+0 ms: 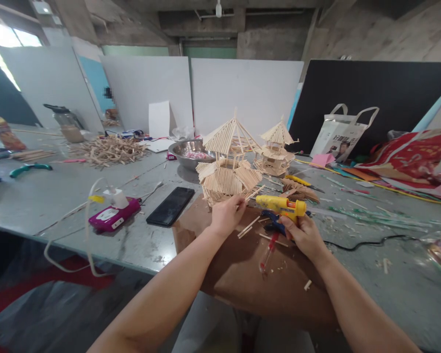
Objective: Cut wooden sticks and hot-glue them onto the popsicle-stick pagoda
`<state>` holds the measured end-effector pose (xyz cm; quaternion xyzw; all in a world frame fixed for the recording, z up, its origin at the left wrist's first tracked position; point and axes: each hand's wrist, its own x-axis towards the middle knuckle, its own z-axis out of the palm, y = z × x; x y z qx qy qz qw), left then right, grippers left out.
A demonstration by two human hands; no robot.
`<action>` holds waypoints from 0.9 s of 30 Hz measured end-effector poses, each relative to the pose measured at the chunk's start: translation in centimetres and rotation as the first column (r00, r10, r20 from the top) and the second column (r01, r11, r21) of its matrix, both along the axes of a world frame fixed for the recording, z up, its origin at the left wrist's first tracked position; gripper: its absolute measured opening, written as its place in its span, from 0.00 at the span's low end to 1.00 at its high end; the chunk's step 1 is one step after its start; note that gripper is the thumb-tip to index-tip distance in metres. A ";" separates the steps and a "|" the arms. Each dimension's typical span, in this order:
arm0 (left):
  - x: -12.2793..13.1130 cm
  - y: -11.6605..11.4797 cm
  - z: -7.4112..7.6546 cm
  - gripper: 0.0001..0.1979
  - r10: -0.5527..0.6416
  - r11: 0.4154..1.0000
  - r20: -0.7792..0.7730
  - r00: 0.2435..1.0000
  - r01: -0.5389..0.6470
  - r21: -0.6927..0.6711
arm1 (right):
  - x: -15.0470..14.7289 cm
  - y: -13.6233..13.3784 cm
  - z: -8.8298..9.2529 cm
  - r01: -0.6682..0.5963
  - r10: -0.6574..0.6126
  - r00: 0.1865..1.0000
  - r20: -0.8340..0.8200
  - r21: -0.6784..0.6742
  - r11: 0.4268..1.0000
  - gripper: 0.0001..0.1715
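Note:
Pinched between the fingers of my left hand (228, 214) is a thin wooden stick (256, 192), just in front of a pavilion model (231, 179) built of sticks. My right hand (304, 234) is wrapped round the handle of a yellow glue gun (281, 206), whose nozzle points left toward the stick. Under both hands lies a brown board (257, 279) with loose sticks and a red-and-clear tool (268, 253). Blue-handled pliers (274, 222) lie behind the glue gun, partly covered by it.
A smaller stick pavilion (275, 152) and a metal bowl (191, 153) stand behind. On the left are a black phone (171, 206), a purple power strip (114, 214) with a white cable and a stick pile (112, 150). Yellow-handled pliers (299, 181) lie right of the models.

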<state>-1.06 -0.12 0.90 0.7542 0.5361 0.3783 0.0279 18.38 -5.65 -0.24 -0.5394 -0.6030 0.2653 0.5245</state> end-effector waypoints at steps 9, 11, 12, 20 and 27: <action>-0.1 -0.1 0.3 0.09 0.016 1.000 -0.020 1.000 -0.017 -0.024 | 0.0 0.0 0.1 0.007 -0.009 0.996 0.084 0.031 1.000 0.18; -0.1 -0.1 0.3 0.09 0.013 1.000 -0.025 1.000 -0.013 -0.020 | 0.0 -0.1 0.1 0.009 -0.011 0.996 0.083 0.028 1.000 0.18; -0.1 -0.1 0.3 0.10 0.012 1.000 -0.026 1.000 -0.013 -0.020 | 0.0 -0.1 0.2 0.010 -0.012 0.996 0.084 0.028 1.000 0.18; 0.0 -0.2 0.4 0.10 0.026 0.998 -0.030 0.999 -0.028 -0.061 | 0.5 0.2 -0.1 0.029 -0.032 0.997 0.077 0.035 0.999 0.18; 0.0 -0.2 0.4 0.09 0.021 0.999 -0.002 1.000 -0.021 -0.033 | 0.9 0.4 -0.2 0.036 -0.037 0.998 0.055 0.027 0.999 0.18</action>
